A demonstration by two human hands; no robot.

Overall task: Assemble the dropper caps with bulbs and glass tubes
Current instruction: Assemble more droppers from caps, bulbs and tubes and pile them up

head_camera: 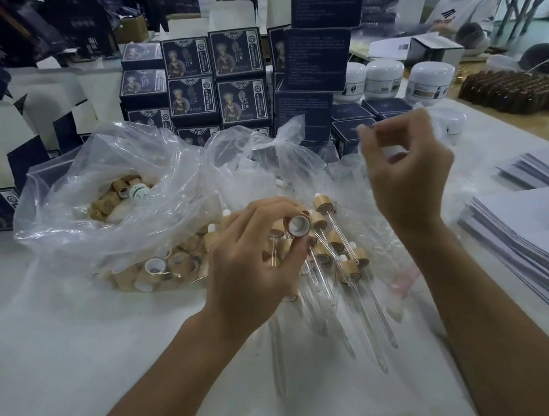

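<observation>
Over the middle of the white tabletop [77,350] we see the left hand [255,264] with its fingers curled, thumb and fingertips pinching a round bamboo-coloured dropper cap [299,225] whose white-lined open end faces up toward the camera. The right hand [409,172] is raised higher, just right of the left, its thumb and forefinger pinching together at the top with the other fingers loosely curled; what it pinches is too blurred and thin for us to name. Below and between the two hands lies a loose heap of assembled droppers with bamboo collars and long clear glass tubes [351,267], the tubes pointing toward the near edge. Just left of that heap, a pile of bare bamboo-coloured caps [167,271] rests on crumpled clear plastic. Farther toward the left edge, an open clear plastic bag [94,201] holds more caps and a small white bottle [136,191]. Toward the far edge stand stacked dark blue printed cartons [214,78], and beside them white round jars [385,79]. Along the right edge lie fanned stacks of white paper sheets [544,245]. At the far right corner sits a block of small brown bottles [513,90], with another person [461,1] seated beyond it.
</observation>
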